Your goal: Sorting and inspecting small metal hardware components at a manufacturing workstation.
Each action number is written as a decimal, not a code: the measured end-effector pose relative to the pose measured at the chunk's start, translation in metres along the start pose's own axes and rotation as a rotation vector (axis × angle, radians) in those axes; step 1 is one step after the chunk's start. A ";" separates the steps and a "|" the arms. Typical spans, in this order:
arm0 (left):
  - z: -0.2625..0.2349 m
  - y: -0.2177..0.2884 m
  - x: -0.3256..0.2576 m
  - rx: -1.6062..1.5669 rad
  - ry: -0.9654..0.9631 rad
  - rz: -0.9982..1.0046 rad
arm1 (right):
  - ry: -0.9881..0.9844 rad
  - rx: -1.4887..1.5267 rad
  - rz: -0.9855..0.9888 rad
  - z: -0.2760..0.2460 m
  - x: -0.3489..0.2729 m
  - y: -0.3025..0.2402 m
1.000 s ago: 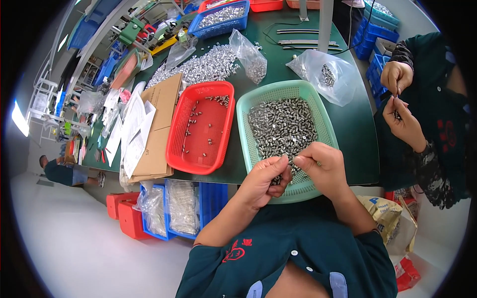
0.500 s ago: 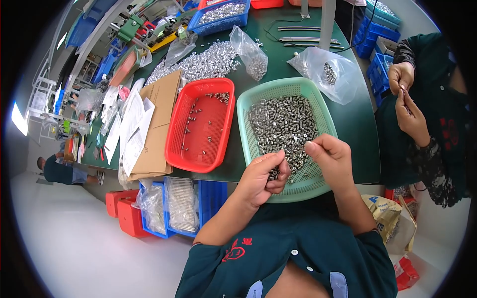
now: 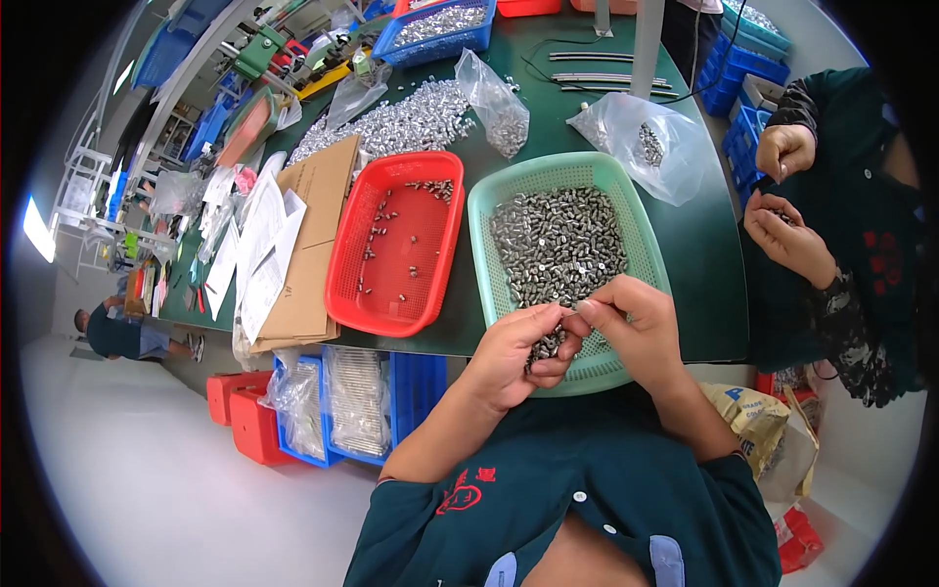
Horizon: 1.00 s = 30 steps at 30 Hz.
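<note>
Metal fittings (image 3: 546, 348) sit in my curled left hand (image 3: 516, 354), lower centre of the frame. My right hand (image 3: 638, 330) has just come back to meet it, thumb and finger pinched (whether on a piece, I cannot tell), so both now work at one spot above the green basket (image 3: 481, 256) on the desk (image 3: 706, 311).

Lettering (image 3: 486, 474) on green shirt (image 3: 587, 450), yellow sack (image 3: 748, 419)

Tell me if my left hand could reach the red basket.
Probably yes: nothing seems to stand between your left hand and the red basket, though that hand holds metal parts.
</note>
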<state>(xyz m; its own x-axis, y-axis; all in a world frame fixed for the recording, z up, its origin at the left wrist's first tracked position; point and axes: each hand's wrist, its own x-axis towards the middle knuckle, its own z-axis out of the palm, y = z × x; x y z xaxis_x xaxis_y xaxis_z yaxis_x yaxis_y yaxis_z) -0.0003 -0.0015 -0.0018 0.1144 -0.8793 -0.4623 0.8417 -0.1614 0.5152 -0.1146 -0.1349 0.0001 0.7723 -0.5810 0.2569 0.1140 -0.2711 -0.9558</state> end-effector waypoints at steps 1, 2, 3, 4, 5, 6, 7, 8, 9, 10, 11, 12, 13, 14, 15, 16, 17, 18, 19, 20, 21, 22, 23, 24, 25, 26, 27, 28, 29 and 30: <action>0.000 -0.001 -0.001 0.005 -0.033 0.008 | -0.010 -0.016 -0.027 0.000 0.001 -0.001; 0.000 -0.001 -0.001 0.005 -0.033 0.008 | -0.019 -0.032 -0.053 0.000 0.001 -0.002; 0.000 -0.001 -0.001 -0.013 -0.055 0.006 | -0.019 -0.032 -0.053 0.000 0.001 -0.002; 0.000 -0.002 -0.002 -0.030 -0.077 0.002 | -0.019 -0.060 -0.078 0.001 0.001 -0.002; 0.000 -0.002 -0.002 -0.030 -0.078 0.002 | -0.018 -0.089 -0.103 0.002 0.002 -0.002; 0.000 -0.002 -0.002 -0.022 -0.070 0.001 | -0.018 -0.089 -0.104 0.001 0.002 -0.001; 0.000 -0.002 -0.002 -0.014 -0.062 0.000 | -0.054 -0.127 -0.145 0.001 0.002 0.000; 0.001 -0.002 -0.002 -0.014 -0.063 -0.001 | -0.089 -0.166 -0.187 0.000 0.003 0.000; 0.001 -0.002 -0.001 0.024 -0.054 -0.023 | -0.088 -0.167 -0.187 0.000 0.004 0.000; 0.002 -0.003 -0.001 0.062 -0.046 -0.045 | -0.091 -0.195 -0.254 0.001 0.005 0.000; 0.001 -0.002 -0.001 0.063 -0.046 -0.045 | -0.093 -0.222 -0.321 0.001 0.005 0.000; 0.000 -0.002 -0.001 0.093 -0.039 -0.060 | -0.092 -0.223 -0.322 0.002 0.004 0.000; 0.000 -0.001 -0.001 0.124 -0.031 -0.076 | -0.096 -0.082 -0.131 0.003 0.003 0.000; 0.001 -0.001 -0.001 0.125 -0.033 -0.076 | -0.098 0.059 0.060 0.004 0.002 0.002; 0.002 -0.001 -0.001 0.062 -0.053 -0.097 | -0.097 0.058 0.058 0.004 0.002 0.006; 0.003 -0.001 -0.002 -0.001 -0.074 -0.118 | -0.084 0.296 0.232 0.001 0.002 0.012; 0.004 0.000 -0.002 -0.002 -0.073 -0.115 | -0.074 0.534 0.406 -0.001 0.002 0.016; 0.004 0.002 -0.002 -0.008 -0.027 -0.092 | -0.049 0.546 0.421 -0.003 0.002 0.017; 0.004 0.003 -0.001 -0.014 0.019 -0.069 | -0.051 0.545 0.420 -0.005 0.003 0.017; 0.003 0.004 -0.002 -0.019 0.049 -0.045 | -0.003 0.400 0.350 -0.007 0.003 0.016; 0.003 0.005 -0.003 -0.021 0.050 -0.046 | 0.046 0.255 0.279 -0.009 0.004 0.014; 0.002 0.005 -0.004 -0.005 0.051 -0.017 | 0.083 -0.124 0.081 -0.013 0.005 0.006; 0.002 0.006 -0.005 0.011 0.055 0.016 | 0.080 -0.123 0.082 -0.015 0.006 0.002; 0.000 0.006 -0.005 -0.024 0.035 0.027 | 0.102 -0.458 -0.152 -0.016 0.008 0.000; -0.002 0.006 -0.005 -0.026 0.038 0.029 | 0.122 -0.790 -0.390 -0.017 0.009 -0.002; -0.004 0.005 -0.003 -0.055 0.024 0.034 | 0.140 -0.721 -0.400 -0.016 0.010 -0.005; -0.005 0.005 -0.002 -0.084 0.010 0.040 | 0.139 -0.722 -0.400 -0.014 0.008 -0.008; -0.005 0.005 -0.002 -0.086 0.010 0.041 | 0.114 -0.524 -0.321 -0.011 0.005 -0.011; -0.005 0.004 0.000 -0.091 -0.011 0.055 | 0.093 -0.328 -0.240 -0.010 0.002 -0.013; -0.004 0.004 0.000 -0.097 -0.031 0.070 | 0.059 -0.270 -0.202 -0.008 -0.001 -0.011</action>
<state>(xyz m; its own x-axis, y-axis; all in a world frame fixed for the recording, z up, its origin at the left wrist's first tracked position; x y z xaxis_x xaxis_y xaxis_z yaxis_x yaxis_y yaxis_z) 0.0051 -0.0005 -0.0032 0.1599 -0.9004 -0.4046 0.8795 -0.0561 0.4725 -0.1216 -0.1375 0.0119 0.7124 -0.5363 0.4526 0.0853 -0.5741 -0.8144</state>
